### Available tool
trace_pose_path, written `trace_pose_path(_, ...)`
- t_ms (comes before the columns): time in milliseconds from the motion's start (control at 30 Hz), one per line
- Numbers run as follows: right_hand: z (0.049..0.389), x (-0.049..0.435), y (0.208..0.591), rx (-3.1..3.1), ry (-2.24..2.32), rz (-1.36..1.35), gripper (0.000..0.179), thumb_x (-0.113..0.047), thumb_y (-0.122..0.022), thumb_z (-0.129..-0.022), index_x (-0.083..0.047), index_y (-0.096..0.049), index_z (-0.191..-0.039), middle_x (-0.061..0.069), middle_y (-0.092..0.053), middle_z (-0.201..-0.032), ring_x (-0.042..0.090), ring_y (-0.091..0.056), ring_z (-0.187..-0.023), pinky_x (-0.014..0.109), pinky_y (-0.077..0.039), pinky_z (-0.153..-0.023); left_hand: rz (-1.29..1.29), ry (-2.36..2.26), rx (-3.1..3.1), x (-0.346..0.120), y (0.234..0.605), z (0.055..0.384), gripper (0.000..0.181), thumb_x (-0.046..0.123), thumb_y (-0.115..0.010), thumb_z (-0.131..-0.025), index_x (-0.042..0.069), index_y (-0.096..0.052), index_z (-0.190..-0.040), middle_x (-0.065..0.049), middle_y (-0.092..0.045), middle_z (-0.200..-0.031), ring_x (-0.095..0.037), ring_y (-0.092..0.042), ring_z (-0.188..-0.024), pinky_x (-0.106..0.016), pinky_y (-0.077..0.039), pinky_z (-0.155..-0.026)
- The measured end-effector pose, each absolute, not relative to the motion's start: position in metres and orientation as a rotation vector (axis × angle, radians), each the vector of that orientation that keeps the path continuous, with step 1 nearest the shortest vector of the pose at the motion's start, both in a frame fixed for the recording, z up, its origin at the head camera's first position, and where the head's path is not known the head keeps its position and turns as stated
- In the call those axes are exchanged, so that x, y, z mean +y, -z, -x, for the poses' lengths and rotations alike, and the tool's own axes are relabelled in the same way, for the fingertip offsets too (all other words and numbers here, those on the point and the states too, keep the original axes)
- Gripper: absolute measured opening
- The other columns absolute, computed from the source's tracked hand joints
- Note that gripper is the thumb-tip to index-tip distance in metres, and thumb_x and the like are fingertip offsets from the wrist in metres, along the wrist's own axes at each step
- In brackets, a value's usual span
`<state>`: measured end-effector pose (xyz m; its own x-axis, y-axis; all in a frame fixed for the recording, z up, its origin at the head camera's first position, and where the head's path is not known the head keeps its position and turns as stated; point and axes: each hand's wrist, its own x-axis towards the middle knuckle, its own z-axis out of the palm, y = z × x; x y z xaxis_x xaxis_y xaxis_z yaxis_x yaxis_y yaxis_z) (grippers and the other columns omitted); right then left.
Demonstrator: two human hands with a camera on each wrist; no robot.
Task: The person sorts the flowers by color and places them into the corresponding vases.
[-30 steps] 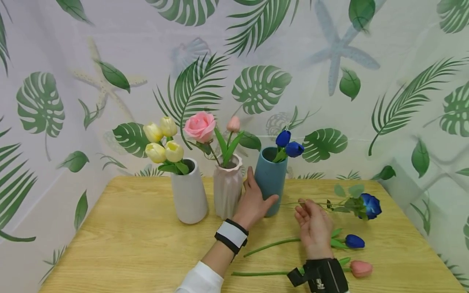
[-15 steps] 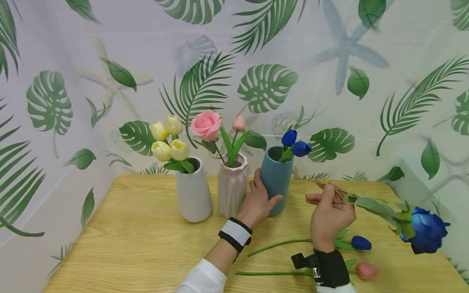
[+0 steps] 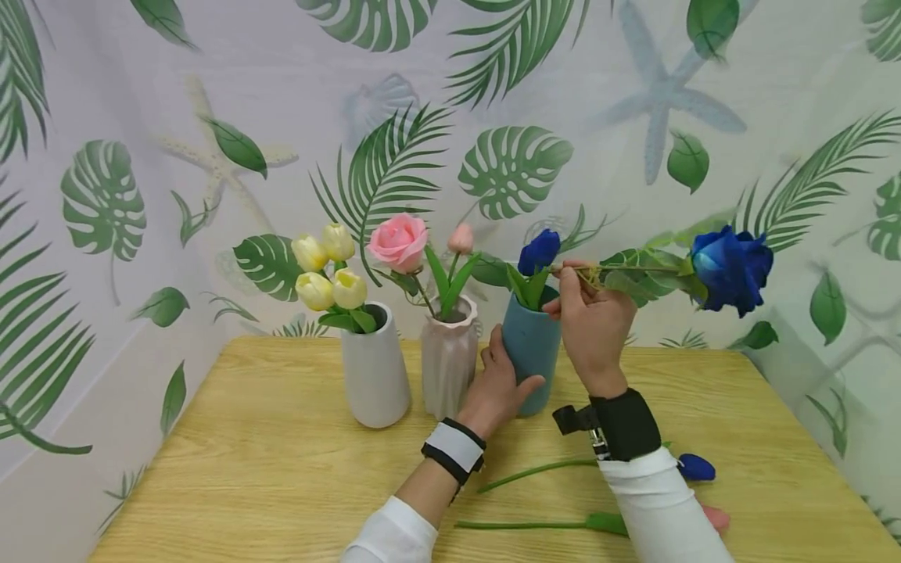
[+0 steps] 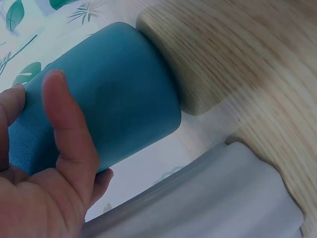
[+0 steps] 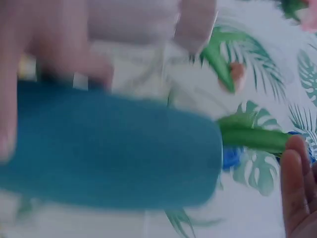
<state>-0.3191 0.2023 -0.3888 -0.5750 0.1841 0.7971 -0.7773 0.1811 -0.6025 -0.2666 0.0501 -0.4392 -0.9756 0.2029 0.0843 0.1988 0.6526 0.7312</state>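
Note:
The teal vase [image 3: 529, 352] stands upright with blue tulips [image 3: 539, 252] in its mouth. My left hand [image 3: 496, 395] grips it low on its side; in the left wrist view the thumb [image 4: 67, 116] lies along the vase wall. Beside the vase's rim, my right hand [image 3: 597, 324] pinches the stem of a blue rose [image 3: 732, 270]. The rose lies nearly level, its bloom out to the right and its stem end toward the tulips. Fingers of my right hand [image 5: 299, 191] show past the vase mouth in the right wrist view.
A pleated pale pink vase [image 3: 448, 367] holds a pink rose [image 3: 398, 244] and a pink tulip. Left of it, a white vase [image 3: 376, 375] holds several yellow tulips [image 3: 325, 266]. On the wooden table [image 3: 281, 485] lie a blue tulip [image 3: 697, 467] and a pink tulip [image 3: 716, 518], partly under my right sleeve.
My right hand has lifted the blue rose off the table and brought it up and left to the teal vase's rim. The blue tulips there have shifted left. My left hand stays on the vase.

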Motion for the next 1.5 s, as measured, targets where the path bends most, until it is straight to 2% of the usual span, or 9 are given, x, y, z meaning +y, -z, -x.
trace_pose_path(67,0.285,0.186,0.347,-1.69,-1.413,-0.494,0.025,-0.016,-0.057,-0.101,0.0,-0.068,-0.116,0.017,-0.071,-0.102,0.012,-0.063,-0.059,0.024,-0.053,-0.065,-0.349,-1.265,2.844,0.051,0.439,0.267,0.099,0.046,-0.065,-0.094,0.005,0.0,-0.157,-0.029,-0.036,-0.146,-0.037,-0.066,-0.091,-0.04,-0.056,-0.07)
trace_pose_path(233,0.26,0.179,0.317,-1.786,-1.152,-0.347,0.021,-0.007,-0.054,-0.1,0.007,-0.067,-0.109,0.024,-0.069,-0.094,-0.004,-0.054,-0.056,0.015,-0.045,-0.06,-0.337,-1.286,2.858,0.05,0.44,0.268,0.099,0.045,-0.065,-0.094,0.007,0.0,-0.158,-0.027,-0.036,-0.146,-0.038,-0.066,-0.097,-0.042,-0.056,-0.075)
trace_pose_path(333,0.26,0.182,0.315,-1.889,-1.024,-0.323,0.022,-0.007,-0.052,-0.101,0.007,-0.067,-0.109,0.023,-0.068,-0.089,0.0,-0.055,-0.057,0.019,-0.044,-0.06,-0.345,-1.279,2.879,0.049,0.44,0.269,0.099,0.046,-0.065,-0.094,0.006,-0.001,-0.158,-0.027,-0.037,-0.146,-0.037,-0.066,-0.095,-0.041,-0.056,-0.075)
trace_pose_path(467,0.261,0.186,0.317,-2.249,-0.879,-0.305,0.029,-0.011,-0.045,-0.105,0.008,-0.064,-0.115,0.023,-0.062,-0.081,0.025,-0.051,-0.058,0.035,-0.042,-0.059,-0.372,-1.241,2.899,0.047,0.438,0.269,0.098,0.046,-0.064,-0.094,0.005,-0.002,-0.157,-0.028,-0.038,-0.144,-0.034,-0.066,-0.085,-0.038,-0.056,-0.069)
trace_pose_path(633,0.257,0.192,0.317,-2.71,-0.816,-0.273,0.04,-0.005,-0.032,-0.104,0.015,-0.049,-0.134,0.017,-0.049,-0.067,0.021,-0.03,-0.052,0.04,-0.026,-0.053,-0.396,-1.22,2.892,0.046,0.438,0.268,0.097,0.047,-0.061,-0.095,0.004,0.0,-0.157,-0.029,-0.036,-0.144,-0.032,-0.065,-0.081,-0.036,-0.055,-0.067)
trace_pose_path(833,0.251,0.196,0.33,-2.766,-0.917,-0.295,0.045,-0.005,-0.027,-0.104,0.012,-0.039,-0.145,0.027,-0.065,-0.099,0.024,-0.043,-0.054,0.039,-0.029,-0.054,-0.376,-1.269,2.894,0.045,0.437,0.27,0.098,0.047,-0.062,-0.095,0.003,0.0,-0.157,-0.028,-0.035,-0.145,-0.039,-0.064,-0.099,-0.042,-0.056,-0.08)
trace_pose_path(1133,0.23,0.197,0.379,-2.743,-0.936,-0.303,0.045,-0.005,-0.043,-0.099,0.012,-0.043,-0.142,0.036,-0.055,-0.128,0.03,-0.059,-0.068,0.037,-0.037,-0.059,-0.353,-1.268,2.881,0.043,0.434,0.267,0.095,0.042,-0.065,-0.096,0.003,-0.004,-0.157,-0.028,-0.037,-0.146,-0.041,-0.059,-0.115,-0.047,-0.052,-0.092)
trace_pose_path(1333,0.21,0.211,0.402,-3.037,-0.992,-0.35,0.04,-0.005,-0.056,-0.097,0.009,-0.052,-0.134,0.022,-0.066,-0.098,0.027,-0.06,-0.067,0.036,-0.043,-0.058,-0.328,-1.269,2.82,0.038,0.434,0.255,0.084,0.031,-0.059,-0.099,0.004,-0.005,-0.158,-0.028,-0.036,-0.15,-0.042,-0.057,-0.12,-0.049,-0.05,-0.094)
trace_pose_path(1500,0.203,0.218,0.419,-3.418,-1.016,-0.37,0.039,-0.002,-0.067,-0.09,0.002,-0.059,-0.129,0.008,-0.064,-0.079,0.02,-0.057,-0.065,0.036,-0.045,-0.06,-0.335,-1.288,2.76,0.031,0.432,0.24,0.08,0.03,-0.056,-0.1,0.006,-0.007,-0.158,-0.027,-0.033,-0.153,-0.04,-0.053,-0.126,-0.048,-0.049,-0.095)
